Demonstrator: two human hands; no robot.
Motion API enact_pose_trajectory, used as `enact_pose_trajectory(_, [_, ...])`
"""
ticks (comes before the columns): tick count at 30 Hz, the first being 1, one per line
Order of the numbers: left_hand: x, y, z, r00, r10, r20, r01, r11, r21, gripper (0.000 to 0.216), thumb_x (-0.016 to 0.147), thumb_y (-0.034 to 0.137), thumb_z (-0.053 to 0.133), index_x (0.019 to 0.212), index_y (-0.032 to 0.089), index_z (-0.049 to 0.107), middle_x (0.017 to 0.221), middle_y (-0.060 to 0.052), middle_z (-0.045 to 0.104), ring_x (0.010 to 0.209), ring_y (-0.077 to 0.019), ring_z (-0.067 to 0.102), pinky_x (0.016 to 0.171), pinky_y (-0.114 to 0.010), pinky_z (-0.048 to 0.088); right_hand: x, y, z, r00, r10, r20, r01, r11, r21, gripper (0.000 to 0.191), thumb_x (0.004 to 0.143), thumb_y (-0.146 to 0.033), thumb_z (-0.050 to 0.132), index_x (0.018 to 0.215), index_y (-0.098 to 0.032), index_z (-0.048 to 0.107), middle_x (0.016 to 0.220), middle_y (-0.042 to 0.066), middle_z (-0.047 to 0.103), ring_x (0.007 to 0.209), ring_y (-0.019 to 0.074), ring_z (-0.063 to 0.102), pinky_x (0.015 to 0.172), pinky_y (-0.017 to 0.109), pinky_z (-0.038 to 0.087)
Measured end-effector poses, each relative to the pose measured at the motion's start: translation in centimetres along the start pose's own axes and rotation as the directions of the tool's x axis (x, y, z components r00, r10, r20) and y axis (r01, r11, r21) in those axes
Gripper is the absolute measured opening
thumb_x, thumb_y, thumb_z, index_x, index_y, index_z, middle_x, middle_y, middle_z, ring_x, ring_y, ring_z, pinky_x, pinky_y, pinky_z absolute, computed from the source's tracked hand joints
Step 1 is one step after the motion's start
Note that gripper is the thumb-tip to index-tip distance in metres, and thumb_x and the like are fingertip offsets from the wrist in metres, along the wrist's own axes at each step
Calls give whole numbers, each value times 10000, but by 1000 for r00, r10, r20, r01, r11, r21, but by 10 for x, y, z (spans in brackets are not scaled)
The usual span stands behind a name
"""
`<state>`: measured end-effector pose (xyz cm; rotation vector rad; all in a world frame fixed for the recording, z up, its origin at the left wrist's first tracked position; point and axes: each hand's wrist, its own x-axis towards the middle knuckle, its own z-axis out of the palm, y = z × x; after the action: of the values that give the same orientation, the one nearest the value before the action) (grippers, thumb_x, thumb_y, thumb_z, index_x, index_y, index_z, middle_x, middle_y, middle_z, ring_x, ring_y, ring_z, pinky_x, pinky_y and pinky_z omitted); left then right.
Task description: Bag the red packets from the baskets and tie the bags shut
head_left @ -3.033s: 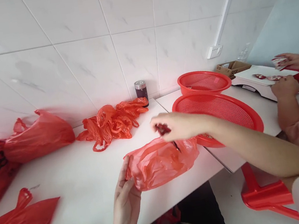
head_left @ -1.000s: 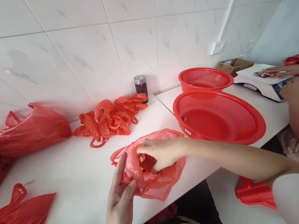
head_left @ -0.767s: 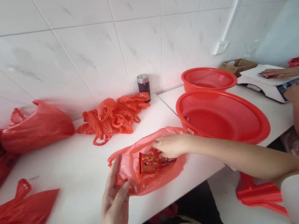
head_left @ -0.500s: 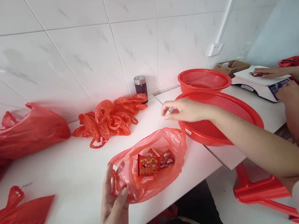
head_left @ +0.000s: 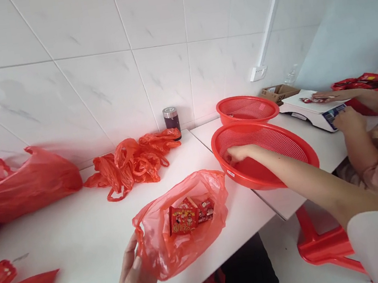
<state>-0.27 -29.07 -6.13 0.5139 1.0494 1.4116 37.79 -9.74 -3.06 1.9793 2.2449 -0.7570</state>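
My left hand [head_left: 134,277] grips the left rim of a red plastic bag [head_left: 198,244], thumb on the near side and fingers partly behind the film. The bag lies mouth open on the white table, with several small red snack packets [head_left: 183,220] inside. My right hand [head_left: 239,153] is down inside a large red perforated basket [head_left: 299,143], near its left wall. Its fingers are curled inward with the tips hidden, and what they hold, if anything, cannot be made out.
Behind the bag lie crumpled red bags [head_left: 131,162] and a dark tumbler [head_left: 172,121]. Filled red bags [head_left: 34,185] stand left. A second basket [head_left: 246,107] sits behind. To the right, a co-worker's hands [head_left: 351,120] are at a white scale [head_left: 308,110]; a red stool [head_left: 325,244] stands below.
My right hand has moved from above the large basket's left rim down into it. My left hand stays at the bag's left rim. The whole view has shifted slightly.
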Motion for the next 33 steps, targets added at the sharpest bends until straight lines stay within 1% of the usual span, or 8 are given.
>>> enact_pose_trajectory(4, [-1,1,0,1000,18,-9,-18,999,29,487,675,400,776,1136,290,662,1182,-1,686,932,-186,674,682,-211,569,-16,-19,-32,978,-74,-194,85,995,49,95,758,-233,600,841,-186,607,956,57,650,899,194,605,797,307,468])
enact_pose_trajectory(8, [6,-3,-1,998,61,-32,-59,996,63,416,634,361,821,1012,242,695,1088,-19,695,920,-192,662,701,-224,558,-49,-75,-31,883,-335,-329,411,891,196,217,828,-347,562,986,-200,578,1031,41,622,928,167,601,839,316,474])
enact_pose_trajectory(11, [11,-3,-2,997,67,-26,-65,995,73,355,621,322,836,927,204,701,975,-29,696,826,-169,650,677,-227,552,-72,-114,-11,837,-489,-246,515,855,54,212,858,-305,556,1044,-215,603,1194,77,560,1053,204,564,904,379,460])
enact_pose_trajectory(15, [10,5,-8,994,107,10,-107,990,95,264,661,359,811,829,194,692,808,0,671,692,-116,589,620,-191,524,-90,-128,15,873,-477,-98,455,871,-186,245,842,-306,599,1074,-251,654,1372,101,445,1231,303,454,983,467,403])
enact_pose_trajectory(21, [12,18,-19,990,139,3,-137,976,170,262,711,409,762,841,193,695,753,-3,648,640,-117,566,582,-199,505,-97,-114,29,936,-246,251,299,933,-198,264,696,-212,660,953,-267,678,933,49,610,803,247,633,643,345,491])
enact_pose_trajectory(28, [13,32,5,976,156,153,-198,926,322,294,773,454,700,865,175,703,921,-59,684,782,-176,628,681,-245,518,-91,-107,51,791,-84,606,120,993,-18,340,719,-317,626,1050,-244,601,823,-1,583,471,136,598,423,246,458])
enact_pose_trajectory(31, [11,27,0,987,118,108,-147,937,317,322,743,461,728,902,182,714,930,-50,697,805,-177,638,653,-217,518,-107,-109,52,771,-196,605,237,971,13,110,753,-292,595,810,-200,616,756,2,595,523,140,600,471,246,456])
enact_pose_trajectory(33, [12,21,-13,996,65,58,-79,953,294,353,694,457,772,916,187,721,910,-42,709,818,-182,646,632,-201,527,-125,-113,45,827,-352,438,354,932,80,114,795,-297,575,754,-200,618,752,4,617,614,148,609,548,253,466])
